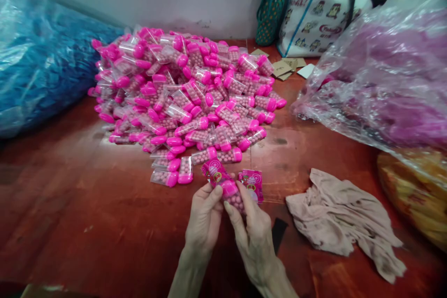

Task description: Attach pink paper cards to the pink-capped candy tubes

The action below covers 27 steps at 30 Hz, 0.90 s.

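My right hand [253, 235] grips a small clear bottle [235, 202] with a bright pink cap, filled with round pink candy-like balls. Thumb and fingers press on the bottle's clear body, and the cap points up and left. My left hand [206, 212] is closed at the cap end, pinching a printed pink wrapper [215, 171] that lies against the cap; its fingertips are partly hidden. A second printed wrapper [254, 181] lies on the table just behind my right fingers. Beyond my hands rises a large heap of the same capped bottles [188, 88], several of them loose at its front edge.
A big blue plastic sack [45, 60] stands at left. A clear bag of pink pieces [394, 74] bulges at right, above a yellow bag [415, 195]. A beige cloth [342, 214] lies crumpled at right. Cardboard scraps [284, 69] and a white tote [314, 14] sit near the wall.
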Each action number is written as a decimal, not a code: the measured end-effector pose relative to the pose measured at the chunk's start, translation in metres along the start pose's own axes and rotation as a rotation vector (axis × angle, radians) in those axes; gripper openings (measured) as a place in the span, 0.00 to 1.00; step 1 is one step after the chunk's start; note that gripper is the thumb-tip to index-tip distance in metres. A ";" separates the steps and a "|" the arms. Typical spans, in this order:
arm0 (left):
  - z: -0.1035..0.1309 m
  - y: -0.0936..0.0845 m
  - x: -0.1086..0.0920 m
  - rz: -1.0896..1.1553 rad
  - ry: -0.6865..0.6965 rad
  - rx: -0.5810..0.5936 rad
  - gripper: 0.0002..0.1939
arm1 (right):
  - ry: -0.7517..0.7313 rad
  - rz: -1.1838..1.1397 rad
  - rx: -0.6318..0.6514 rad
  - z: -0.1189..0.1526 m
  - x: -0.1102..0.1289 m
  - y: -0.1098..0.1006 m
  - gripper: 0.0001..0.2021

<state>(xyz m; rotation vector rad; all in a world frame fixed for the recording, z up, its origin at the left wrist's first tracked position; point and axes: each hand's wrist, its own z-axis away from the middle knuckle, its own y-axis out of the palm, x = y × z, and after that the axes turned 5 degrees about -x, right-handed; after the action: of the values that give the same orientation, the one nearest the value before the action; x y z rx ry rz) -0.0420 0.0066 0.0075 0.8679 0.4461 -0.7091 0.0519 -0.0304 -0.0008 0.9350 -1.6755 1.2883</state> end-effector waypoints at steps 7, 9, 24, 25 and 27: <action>0.004 -0.002 0.001 0.163 -0.162 -0.032 0.07 | 0.173 -0.195 0.028 0.005 0.004 0.003 0.23; 0.005 -0.003 0.002 0.162 -0.142 -0.018 0.10 | 0.229 -0.258 0.055 0.004 0.005 0.001 0.24; 0.010 0.002 -0.002 -0.064 -0.017 0.038 0.08 | 0.136 -0.192 0.089 0.008 0.000 0.002 0.27; 0.010 0.002 -0.002 -0.064 -0.025 0.045 0.09 | 0.147 -0.194 0.102 0.008 0.000 0.002 0.27; 0.008 0.000 -0.002 -0.052 -0.029 0.046 0.09 | 0.170 -0.208 0.121 0.007 -0.001 0.002 0.27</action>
<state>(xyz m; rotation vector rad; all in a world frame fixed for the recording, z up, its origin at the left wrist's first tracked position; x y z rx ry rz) -0.0422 0.0009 0.0134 0.8912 0.4291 -0.7815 0.0498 -0.0369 -0.0035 1.0126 -1.3454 1.2995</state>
